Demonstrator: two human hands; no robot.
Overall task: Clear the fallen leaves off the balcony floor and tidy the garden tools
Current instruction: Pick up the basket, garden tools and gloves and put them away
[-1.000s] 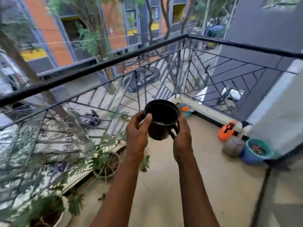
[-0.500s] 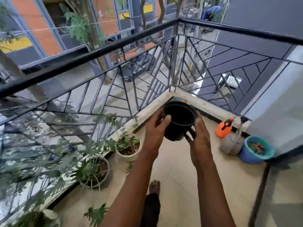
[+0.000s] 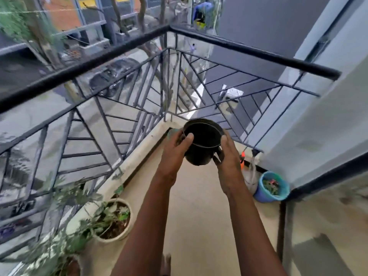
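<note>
Your right hand (image 3: 229, 162) hides most of the orange sprayer (image 3: 242, 161) at two o'clock. The black pot (image 3: 201, 144) covers something teal at its ten o'clock. Plants (image 3: 59, 226) at seven o'clock are motion-blurred; the bottom edge crops your foot (image 3: 166, 264).

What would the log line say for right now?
left hand: holding black pot | right hand: holding black pot | pot: held up, above balcony floor

The pot (image 3: 201, 144) looks like matt black plastic. The railing (image 3: 249, 50) is dark painted metal. The balcony floor (image 3: 199, 206) is smooth, pale and matt. The bucket (image 3: 264, 196) looks plastic.
</note>
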